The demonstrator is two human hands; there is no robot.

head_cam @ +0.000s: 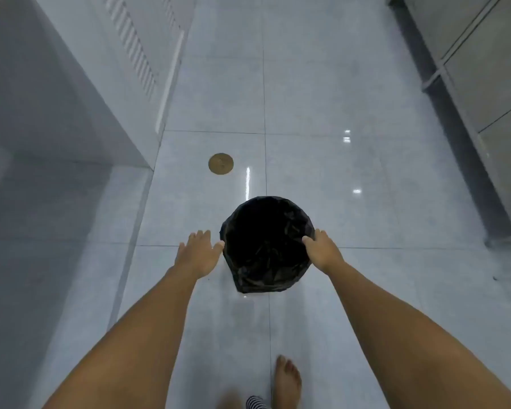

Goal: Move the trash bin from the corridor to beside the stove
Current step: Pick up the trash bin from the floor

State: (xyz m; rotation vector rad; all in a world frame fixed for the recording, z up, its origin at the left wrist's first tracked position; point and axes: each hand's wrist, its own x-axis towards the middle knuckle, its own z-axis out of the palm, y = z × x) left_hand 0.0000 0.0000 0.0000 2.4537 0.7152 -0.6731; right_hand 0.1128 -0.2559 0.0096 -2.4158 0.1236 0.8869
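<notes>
The trash bin, lined with a black bag, stands upright on the glossy tiled floor, just in front of the person. The right hand rests on its right rim, thumb hooked over the edge and fingers curled down the outside. The left hand is spread with fingers apart, its thumb at the left rim. A round brass floor drain lies beyond the bin to the left. A bare foot shows below.
</notes>
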